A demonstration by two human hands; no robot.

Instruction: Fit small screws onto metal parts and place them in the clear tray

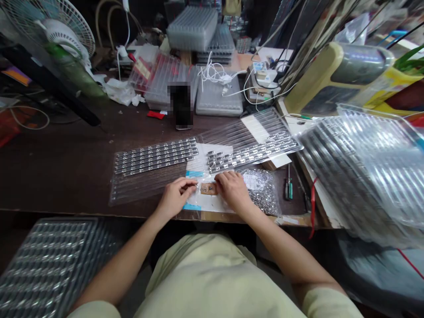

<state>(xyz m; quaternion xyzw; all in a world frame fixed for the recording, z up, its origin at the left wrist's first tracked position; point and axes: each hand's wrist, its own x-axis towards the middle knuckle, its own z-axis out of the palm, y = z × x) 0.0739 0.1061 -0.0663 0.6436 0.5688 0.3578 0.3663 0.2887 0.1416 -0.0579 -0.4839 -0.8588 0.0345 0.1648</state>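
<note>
At the front edge of the desk, a small brown block (pixel 206 189) with tiny dark and metal spots lies on a white sheet taped with blue tape. My left hand (pixel 175 197) is just left of it, thumb and forefinger pinched together; a small shiny bit shows at the tips, too small to name. My right hand (pixel 232 190) is closed, with its fingers curled down at the block's right end; whatever they hold is hidden. Behind my hands lie a left clear tray (pixel 149 181) and a right clear tray (pixel 238 132), both with rows of small metal parts.
A bag of small metal parts (pixel 265 194) lies beside my right hand, with a green-handled screwdriver (pixel 289 189) further right. Stacked clear trays (pixel 357 168) stand at the right, more filled trays (pixel 49 260) at lower left. A phone-like dark object (pixel 183 110) and a fan (pixel 62 35) stand behind.
</note>
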